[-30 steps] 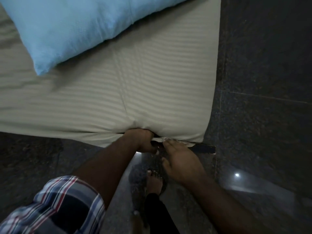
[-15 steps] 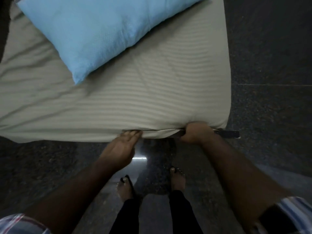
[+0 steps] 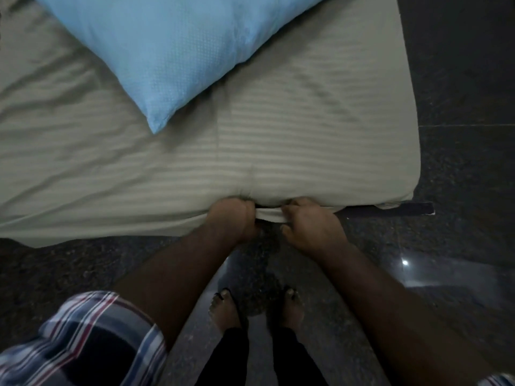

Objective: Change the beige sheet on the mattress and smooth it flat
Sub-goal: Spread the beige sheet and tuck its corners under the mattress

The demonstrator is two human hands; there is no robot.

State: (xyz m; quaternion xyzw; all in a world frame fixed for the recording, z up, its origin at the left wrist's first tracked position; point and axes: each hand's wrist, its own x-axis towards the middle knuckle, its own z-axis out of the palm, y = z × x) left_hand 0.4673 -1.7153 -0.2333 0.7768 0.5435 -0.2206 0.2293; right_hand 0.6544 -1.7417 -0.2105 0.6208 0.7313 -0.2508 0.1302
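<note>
A beige striped sheet point(image 3: 292, 151) covers the mattress on the floor, creased on the left side and with a diagonal crease on the right. At the near edge my left hand point(image 3: 232, 218) and my right hand point(image 3: 309, 222) sit close together, fingers curled round a bunched fold of the sheet's hem point(image 3: 269, 215) between them. The fabric puckers just above the two hands. A dark strip of the mattress base point(image 3: 390, 210) shows under the sheet at the near right corner.
A light blue pillow point(image 3: 172, 43) lies on the far part of the mattress, its corner pointing toward me. Dark polished stone floor point(image 3: 459, 162) surrounds the mattress on the right and near sides. My feet point(image 3: 225, 307) stand just before the edge.
Both hands came together at the middle of the near edge. Half a second ago they were apart, the left one flat against the edge; now both grip the hem.
</note>
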